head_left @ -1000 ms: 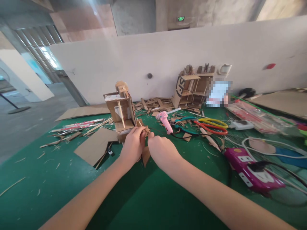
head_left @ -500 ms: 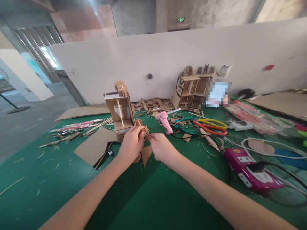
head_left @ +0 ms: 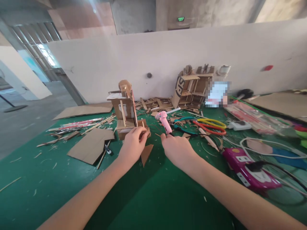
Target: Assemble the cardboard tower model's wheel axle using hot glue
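Observation:
A small cardboard model (head_left: 127, 111) with wooden sticks for posts stands left of centre. My left hand (head_left: 133, 142) is closed at its lower right corner, thumb and fingers pinching the small cardboard box part there; the fingertips are partly hidden. To the right, my right hand (head_left: 178, 148) is curled just below the handle of a pink glue gun (head_left: 165, 123). Whether it touches the handle or holds something small, I cannot tell. Between the hands, a triangular cardboard scrap (head_left: 146, 155) lies on the green table (head_left: 153, 198).
Pliers with teal grips (head_left: 184, 129) and a tool with yellow and orange handles (head_left: 211, 124) lie right of the glue gun. A magenta power strip (head_left: 250, 169) with cables sits further right. Cardboard shelves (head_left: 192, 91) stand at the back. A cardboard sheet (head_left: 88, 145) lies left.
My right hand has moved away from my left, rightward to below the glue gun's handle. The cardboard model has shifted slightly right with my left hand at it.

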